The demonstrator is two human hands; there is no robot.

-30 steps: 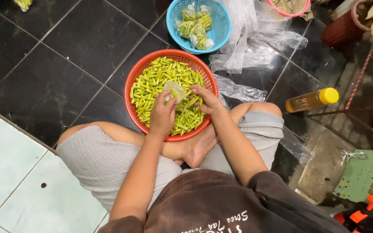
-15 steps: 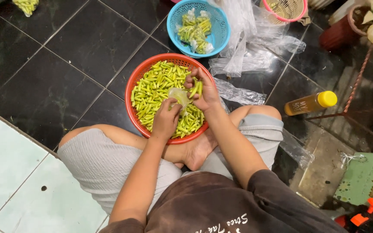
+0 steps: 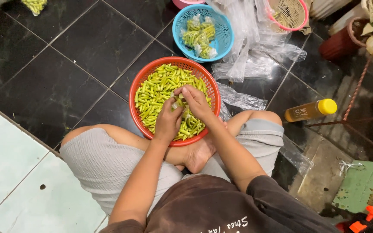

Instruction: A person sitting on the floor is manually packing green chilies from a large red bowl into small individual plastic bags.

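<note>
I sit cross-legged on the floor with a red basket (image 3: 140, 82) of green chilies (image 3: 156, 88) in front of my legs. Above the basket my left hand (image 3: 168, 121) holds a small clear plastic bag (image 3: 176, 103) with a few chilies in it. My right hand (image 3: 196, 102) touches the top of that bag, fingers pinched at its mouth. Both hands meet over the right half of the basket.
A blue basket (image 3: 223, 41) with filled chili bags stands beyond the red one. Loose clear plastic bags (image 3: 247, 64) lie to its right, with a pink basket (image 3: 292, 15) behind. A yellow-capped bottle (image 3: 311, 110) lies by my right knee. A plant pot (image 3: 339, 41) stands far right.
My hands have come closer together over the basket; the right hand moved from picking chilies to the mouth of the bag held by the left.
</note>
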